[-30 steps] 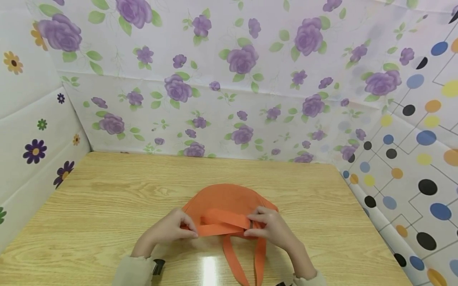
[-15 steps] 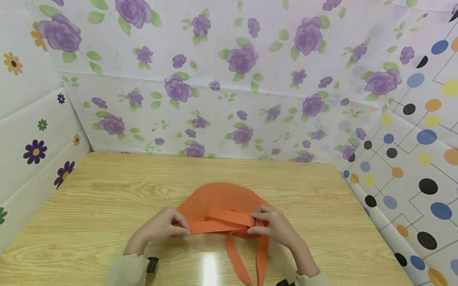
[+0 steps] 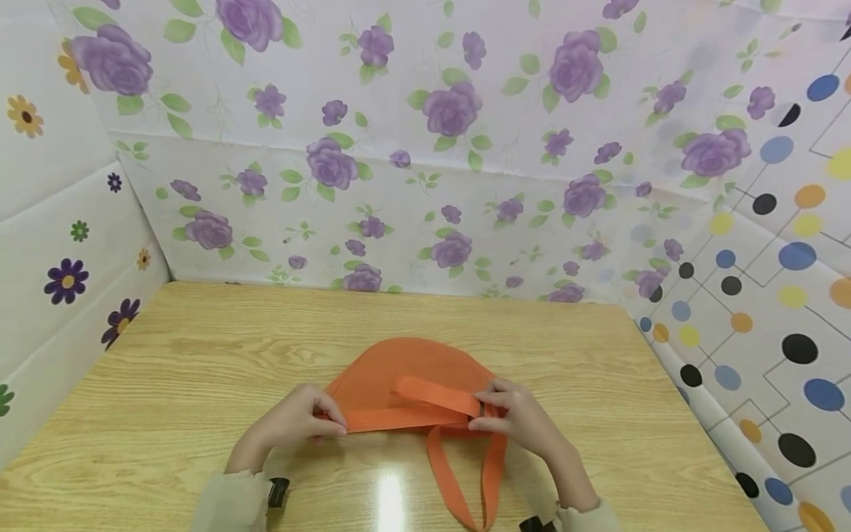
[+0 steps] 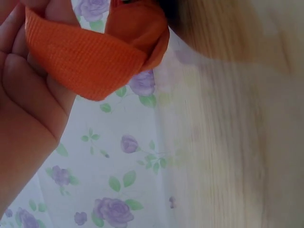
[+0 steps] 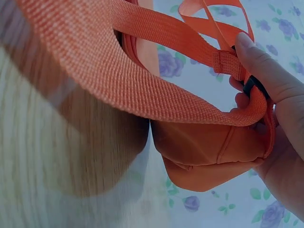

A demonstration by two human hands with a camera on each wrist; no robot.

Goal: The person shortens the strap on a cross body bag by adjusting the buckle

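An orange waist bag (image 3: 408, 362) lies on the wooden table, its curved side facing away from me. Along its near side runs a flat orange webbing strap (image 3: 399, 420). My left hand (image 3: 289, 425) pinches the strap at the bag's left end; the webbing (image 4: 85, 61) bends out of those fingers in the left wrist view. At the right, my right hand (image 3: 521, 421) pinches the strap beside a black slider buckle (image 5: 255, 88), partly covered by the fingers. One strap loop (image 3: 452, 476) hangs toward me below the right hand. A folded length lies over the bag.
The wooden table (image 3: 233, 332) extends around the bag. Behind it stands a flowered wall covering (image 3: 399, 214), with a dotted one (image 3: 764, 369) at the right. Black wrist mounts (image 3: 278, 491) sit at both cuffs. Light glares off the table's near side.
My left hand has moved left and my right hand slightly right, so the strap between them is longer and straighter. The folded strap length and hanging loop have shifted right.
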